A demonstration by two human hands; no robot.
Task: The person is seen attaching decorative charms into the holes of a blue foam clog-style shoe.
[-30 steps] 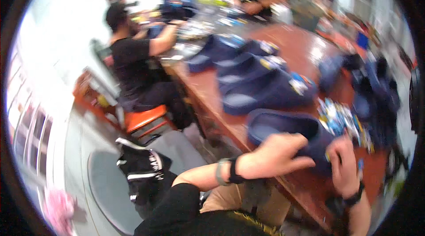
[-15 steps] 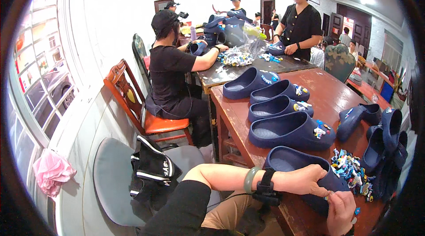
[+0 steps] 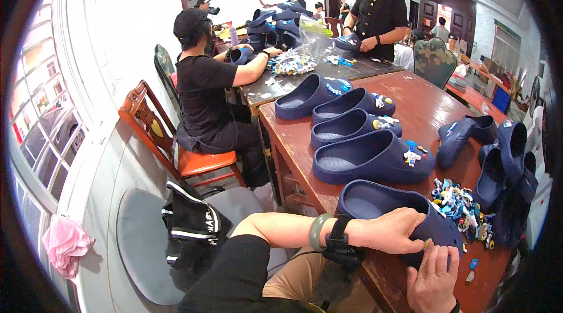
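Observation:
A navy clog (image 3: 375,195) lies near the table's front edge, its opening to the left and its holed toe to the right. Across its upper lies my left hand (image 3: 396,231), closed on the clog, some fingers out of sight. My right hand (image 3: 435,278) is at the toe's near side, fingers bent and close together. Its fingertips meet my left hand's at a tiny yellow-green bit too small to name. Just beyond the toe is a pile of colourful shoe charms (image 3: 460,207). A blue charm (image 3: 473,264) lies by my right hand.
Several navy clogs (image 3: 369,157) stand in a row beyond, some with charms on. More clogs (image 3: 507,166) are heaped at the right. Across the dark table (image 3: 258,87), a seated person (image 3: 205,78) and a standing person (image 3: 378,14) handle clogs. A grey chair (image 3: 141,237) is at my left.
The whole scene has shifted left and slightly up in the picture. My right hand has turned, showing more of its back, with the fingers less tightly pinched. My left hand stays on the clog.

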